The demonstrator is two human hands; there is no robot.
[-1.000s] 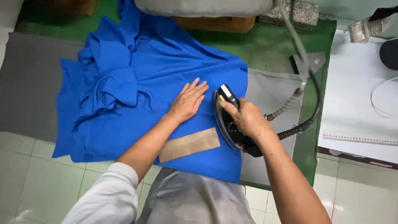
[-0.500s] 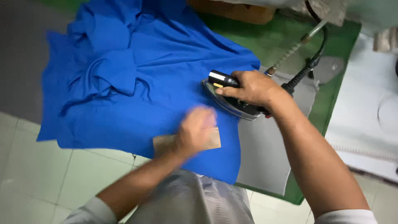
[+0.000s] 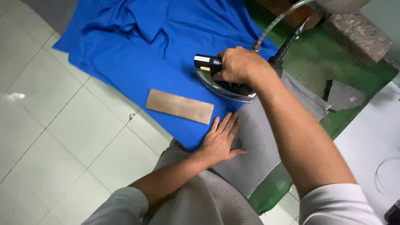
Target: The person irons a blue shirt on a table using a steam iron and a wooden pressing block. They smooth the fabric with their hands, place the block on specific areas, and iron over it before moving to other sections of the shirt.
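Observation:
A blue garment lies spread over a grey ironing pad. My right hand grips the black handle of a steam iron, which rests flat on the garment's near right edge. My left hand lies flat, fingers spread, on the garment's lower corner and the grey pad just below the iron. A brown rectangular card strip sits on the blue fabric left of my left hand.
A hose and a black cord run from the iron up to the back. Green cloth covers the table beyond the pad. A white surface lies at the right. Pale floor tiles fill the left.
My left hand moved from the brown strip down to the garment's lower corner. The view swung left, and the iron stays on the garment's right edge.

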